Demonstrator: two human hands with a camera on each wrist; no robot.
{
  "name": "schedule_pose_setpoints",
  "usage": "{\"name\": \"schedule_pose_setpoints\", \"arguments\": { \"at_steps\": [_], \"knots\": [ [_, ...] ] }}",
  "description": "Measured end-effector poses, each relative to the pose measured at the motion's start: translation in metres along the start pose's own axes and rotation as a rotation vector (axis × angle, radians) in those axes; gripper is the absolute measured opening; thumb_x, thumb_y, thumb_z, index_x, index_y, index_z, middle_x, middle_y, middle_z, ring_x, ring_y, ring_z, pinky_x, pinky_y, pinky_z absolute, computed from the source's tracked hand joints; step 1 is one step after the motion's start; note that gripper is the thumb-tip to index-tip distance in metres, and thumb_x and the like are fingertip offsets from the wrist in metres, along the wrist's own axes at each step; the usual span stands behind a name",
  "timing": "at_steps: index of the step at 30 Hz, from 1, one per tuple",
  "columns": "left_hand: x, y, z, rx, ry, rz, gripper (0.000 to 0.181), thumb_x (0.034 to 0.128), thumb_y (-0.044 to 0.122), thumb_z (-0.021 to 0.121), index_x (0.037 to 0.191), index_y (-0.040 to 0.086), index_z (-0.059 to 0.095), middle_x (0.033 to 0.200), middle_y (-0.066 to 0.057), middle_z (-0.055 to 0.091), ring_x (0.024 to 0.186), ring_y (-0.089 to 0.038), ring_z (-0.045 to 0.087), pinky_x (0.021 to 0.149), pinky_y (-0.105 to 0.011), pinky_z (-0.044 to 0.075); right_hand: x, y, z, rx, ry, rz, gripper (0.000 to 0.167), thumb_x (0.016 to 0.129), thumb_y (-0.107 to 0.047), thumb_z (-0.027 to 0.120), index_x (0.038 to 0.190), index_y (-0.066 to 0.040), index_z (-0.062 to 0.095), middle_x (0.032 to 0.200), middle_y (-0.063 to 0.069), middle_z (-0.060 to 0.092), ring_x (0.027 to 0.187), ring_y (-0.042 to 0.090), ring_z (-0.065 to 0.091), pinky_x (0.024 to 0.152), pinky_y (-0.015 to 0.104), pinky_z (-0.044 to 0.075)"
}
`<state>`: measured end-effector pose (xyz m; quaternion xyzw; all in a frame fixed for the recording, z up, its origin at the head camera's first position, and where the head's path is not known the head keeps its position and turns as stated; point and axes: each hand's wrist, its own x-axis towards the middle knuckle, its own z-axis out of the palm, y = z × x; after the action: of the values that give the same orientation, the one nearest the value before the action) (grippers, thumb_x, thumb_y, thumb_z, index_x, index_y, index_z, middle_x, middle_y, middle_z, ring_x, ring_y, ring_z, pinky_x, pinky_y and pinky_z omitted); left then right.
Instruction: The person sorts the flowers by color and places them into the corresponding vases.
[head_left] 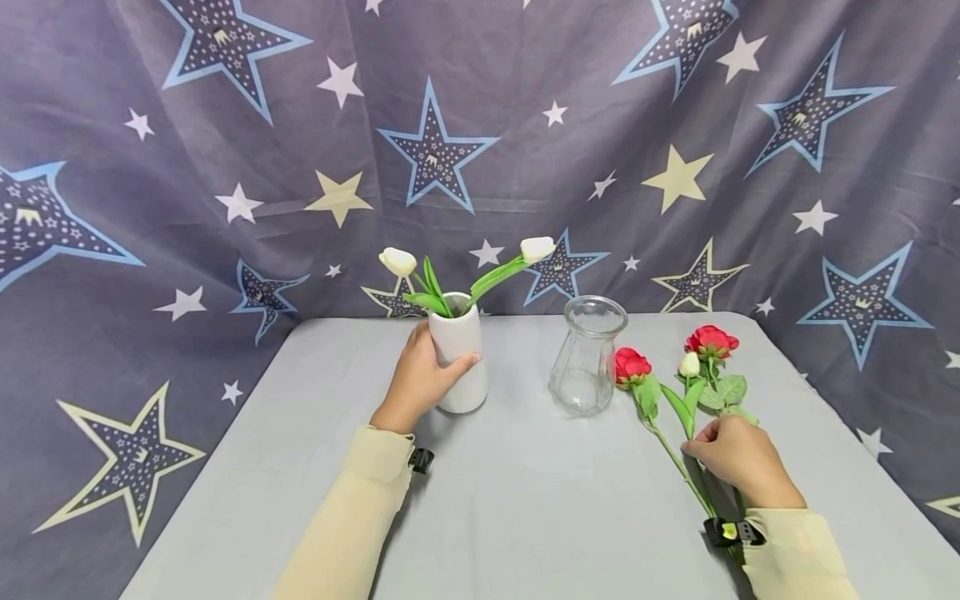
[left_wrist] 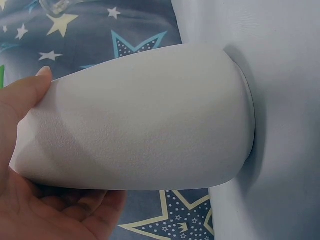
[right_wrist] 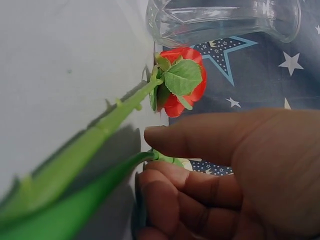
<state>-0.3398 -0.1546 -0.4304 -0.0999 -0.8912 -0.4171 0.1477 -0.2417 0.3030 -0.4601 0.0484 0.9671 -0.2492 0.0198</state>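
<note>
The left grip [head_left: 420, 377] is clasping the white vase [head_left: 457, 335]; a loose tulip [head_left: 689, 365] is lying at the slightly parted right grip [head_left: 741, 458], its hold unclear.

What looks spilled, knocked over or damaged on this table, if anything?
Nothing stands out: the white cylindrical vase and clear glass vase both stand, and the green-stemmed red roses lie without visible damage.

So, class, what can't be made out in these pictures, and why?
Head: lower stems of the tulips, inside the opaque white vase.
Head: four fingertips of the left hand, behind that vase.
Head: stem ends of the roses, hidden at the right hand and wrist strap.
Left wrist: the tulip blooms, cut off by the left edge.
Right wrist: part of the glass vase, cut by the top edge.
</note>
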Motion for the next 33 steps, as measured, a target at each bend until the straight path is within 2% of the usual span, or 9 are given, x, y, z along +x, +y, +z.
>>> {"name": "schedule_pose_setpoints", "arguments": {
  "at_steps": [5, 12, 22, 27, 33],
  "knots": [
    [0.0001, 0.0002, -0.0001, -0.001, 0.003, -0.001, 0.096, 0.0869, 0.055, 0.079, 0.157, 0.007, 0.033, 0.143, -0.017, 0.049, 0.125, -0.034, 0.056, 0.104, -0.056, 0.049, -0.0007, 0.0001, 0.002, -0.012, 0.03, -0.019, 0.023, 0.085, -0.027, 0.077, 0.072, -0.012, 0.067, 0.064, -0.001, 0.058, 0.061, 0.02, 0.053, 0.057, 0.033, 0.039],
    [-0.0005, 0.0009, -0.0002, -0.005, 0.0, 0.002, 0.095, 0.0873, 0.053, 0.08, 0.157, 0.007, 0.033, 0.143, -0.017, 0.049, 0.125, -0.034, 0.056, 0.104, -0.056, 0.049, -0.0029, -0.0023, 0.002, -0.014, 0.052, 0.001, 0.023, 0.083, -0.022, 0.074, 0.064, -0.014, 0.063, 0.057, -0.004, 0.05, 0.056, 0.018, 0.048, 0.054, 0.032, 0.035],
    [0.0, 0.0015, -0.0003, -0.01, 0.004, 0.002, 0.095, 0.0874, 0.052, 0.08, 0.157, 0.007, 0.034, 0.143, -0.017, 0.049, 0.125, -0.034, 0.056, 0.104, -0.056, 0.049, -0.0038, -0.002, 0.0032, -0.001, 0.046, 0.01, 0.027, 0.083, -0.017, 0.068, 0.058, -0.016, 0.055, 0.053, -0.005, 0.042, 0.05, 0.015, 0.04, 0.05, 0.032, 0.031],
    [-0.0006, 0.0014, -0.0007, -0.004, 0.005, 0.0, 0.095, 0.0871, 0.053, 0.08, 0.156, 0.007, 0.034, 0.142, -0.017, 0.05, 0.124, -0.034, 0.056, 0.104, -0.055, 0.05, -0.0031, -0.0022, 0.0035, 0.003, 0.057, 0.005, 0.025, 0.082, -0.018, 0.065, 0.06, -0.016, 0.055, 0.055, -0.004, 0.044, 0.052, 0.017, 0.042, 0.05, 0.032, 0.032],
    [-0.0011, 0.0023, -0.0006, -0.006, 0.006, 0.0, 0.094, 0.0873, 0.052, 0.08, 0.156, 0.007, 0.035, 0.142, -0.016, 0.05, 0.124, -0.034, 0.056, 0.104, -0.055, 0.05, -0.0015, -0.0019, 0.0002, 0.014, 0.086, 0.011, 0.019, 0.087, -0.024, 0.068, 0.071, -0.013, 0.068, 0.068, 0.001, 0.062, 0.061, 0.021, 0.052, 0.054, 0.033, 0.037]
  ]
}}
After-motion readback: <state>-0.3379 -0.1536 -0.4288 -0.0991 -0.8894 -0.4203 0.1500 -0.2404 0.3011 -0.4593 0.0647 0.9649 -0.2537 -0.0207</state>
